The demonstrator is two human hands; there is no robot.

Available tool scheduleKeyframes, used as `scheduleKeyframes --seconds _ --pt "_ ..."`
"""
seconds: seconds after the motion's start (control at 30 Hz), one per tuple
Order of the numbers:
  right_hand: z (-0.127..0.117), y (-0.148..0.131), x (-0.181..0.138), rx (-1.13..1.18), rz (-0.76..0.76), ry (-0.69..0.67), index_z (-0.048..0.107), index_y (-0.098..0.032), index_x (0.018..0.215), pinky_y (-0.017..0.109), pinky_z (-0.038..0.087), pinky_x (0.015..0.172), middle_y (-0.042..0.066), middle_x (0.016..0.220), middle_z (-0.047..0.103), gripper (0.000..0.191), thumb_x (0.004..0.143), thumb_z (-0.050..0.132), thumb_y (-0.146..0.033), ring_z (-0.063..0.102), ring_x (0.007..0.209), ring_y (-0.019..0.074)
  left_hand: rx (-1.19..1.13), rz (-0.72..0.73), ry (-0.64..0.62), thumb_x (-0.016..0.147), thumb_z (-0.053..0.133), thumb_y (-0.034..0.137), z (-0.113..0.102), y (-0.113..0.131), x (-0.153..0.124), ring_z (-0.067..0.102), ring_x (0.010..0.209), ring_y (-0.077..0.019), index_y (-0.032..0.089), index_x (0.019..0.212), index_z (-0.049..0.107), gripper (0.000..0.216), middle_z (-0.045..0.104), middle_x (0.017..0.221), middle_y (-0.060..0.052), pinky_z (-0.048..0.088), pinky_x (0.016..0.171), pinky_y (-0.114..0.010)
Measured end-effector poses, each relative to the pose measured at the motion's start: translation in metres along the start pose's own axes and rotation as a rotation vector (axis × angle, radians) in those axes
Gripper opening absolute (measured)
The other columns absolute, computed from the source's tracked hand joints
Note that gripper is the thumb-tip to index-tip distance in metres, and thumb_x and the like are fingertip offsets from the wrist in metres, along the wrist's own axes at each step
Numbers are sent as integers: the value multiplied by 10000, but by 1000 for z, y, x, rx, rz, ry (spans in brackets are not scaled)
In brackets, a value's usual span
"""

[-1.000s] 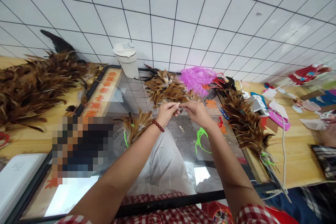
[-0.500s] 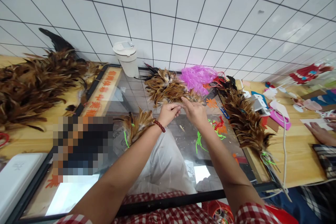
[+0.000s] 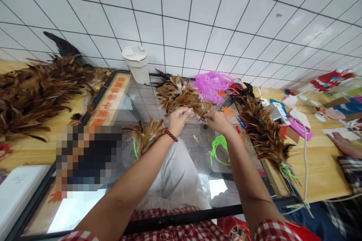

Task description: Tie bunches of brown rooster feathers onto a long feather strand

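My left hand (image 3: 178, 121), with a beaded bracelet at the wrist, is closed in a pinch over the glass tabletop (image 3: 195, 150). A tiny whitish bit shows at its fingertips, too small to name. Just to the right, my right hand (image 3: 217, 122) is closed too, its fingertips against the lower edge of some brown feathers; what they hold is hidden. Directly beyond both hands lies a pile of brown feathers (image 3: 179, 92). A smaller feather bunch (image 3: 148, 131) with a green tie lies left of my left wrist. Bright green cords (image 3: 219, 150) rest below my right hand.
A pink plastic bag (image 3: 213, 84) and a white lidded cup (image 3: 137, 64) stand by the tiled wall. Long feather bundles lie at left (image 3: 36, 94) and right (image 3: 263, 124). Blue-handled scissors (image 3: 241, 121) lie nearby. Another person's hand (image 3: 343, 144) is at far right.
My hands have moved slightly apart. My right hand's extended finger has curled in, and the hand has shifted a little right and down. More of the feather pile's right end shows.
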State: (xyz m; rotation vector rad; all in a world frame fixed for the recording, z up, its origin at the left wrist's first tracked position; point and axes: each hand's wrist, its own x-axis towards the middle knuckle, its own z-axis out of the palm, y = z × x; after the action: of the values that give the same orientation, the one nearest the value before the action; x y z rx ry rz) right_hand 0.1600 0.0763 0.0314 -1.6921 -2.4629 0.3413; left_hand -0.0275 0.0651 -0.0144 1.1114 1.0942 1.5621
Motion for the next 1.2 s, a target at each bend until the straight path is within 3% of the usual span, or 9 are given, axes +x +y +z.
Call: scheduleKeyframes --seconds 0.1,0.2,0.3,0.43,0.67,0.93,1.0,1.1,1.2 --pt "-8 -7 -2 151 4 210 725 -185 960 279 452 747 83 925 707 235 831 528 -180 634 831 192 -145 -218 -40 687 717 433 3 3 -3 547 575 -105 141 693 703 292 657 633 -32 435 572 -246" --pt "-8 -18 -3 372 -118 339 723 -181 918 277 464 741 64 836 695 179 832 573 -229 623 775 175 -210 -294 -67 638 752 455 5 6 -5 527 525 -91 127 693 682 341 631 585 -24 382 486 -215" --pt "-2 -31 -2 512 -211 368 717 -187 915 278 471 724 53 796 679 169 838 583 -257 613 745 165 -207 -318 -104 624 762 467 5 8 -6 526 506 -89 120 690 672 364 630 574 -27 383 480 -214" --pt "9 -40 1 677 -186 404 695 -197 999 302 476 783 65 894 692 214 855 563 -285 627 825 172 -212 -325 -206 636 758 472 4 9 -6 507 479 -86 124 671 656 364 575 508 1 389 497 -222" --pt "18 -33 6 936 -103 306 623 -184 762 267 443 663 3 686 589 219 839 571 -382 545 653 133 -239 -313 -347 681 741 445 3 10 -9 531 512 -98 123 673 638 338 541 501 9 400 527 -228" --pt "-2 -5 7 1135 64 762 529 -203 751 227 366 600 -44 638 448 231 843 559 -413 413 582 96 -324 -406 -232 609 795 430 1 6 -6 558 551 -102 118 704 655 355 553 538 12 426 525 -219" --pt "-9 1 5 1144 5 689 546 -207 755 235 380 618 -42 645 466 227 835 579 -417 433 596 100 -350 -405 -208 599 804 420 2 6 -5 608 641 -124 123 774 685 365 648 676 -31 468 588 -243" --pt "-15 0 1 1010 -158 356 609 -201 736 273 423 698 -6 719 562 220 807 631 -407 513 687 127 -357 -397 -211 603 798 438 3 4 -5 645 787 -165 130 860 719 408 709 877 -86 495 690 -284" --pt "-11 -11 0 834 -252 256 648 -199 713 309 437 777 27 777 615 210 824 620 -376 554 787 157 -298 -401 -243 601 798 446 3 2 -6 609 715 -133 130 835 733 399 710 831 -70 463 656 -259"
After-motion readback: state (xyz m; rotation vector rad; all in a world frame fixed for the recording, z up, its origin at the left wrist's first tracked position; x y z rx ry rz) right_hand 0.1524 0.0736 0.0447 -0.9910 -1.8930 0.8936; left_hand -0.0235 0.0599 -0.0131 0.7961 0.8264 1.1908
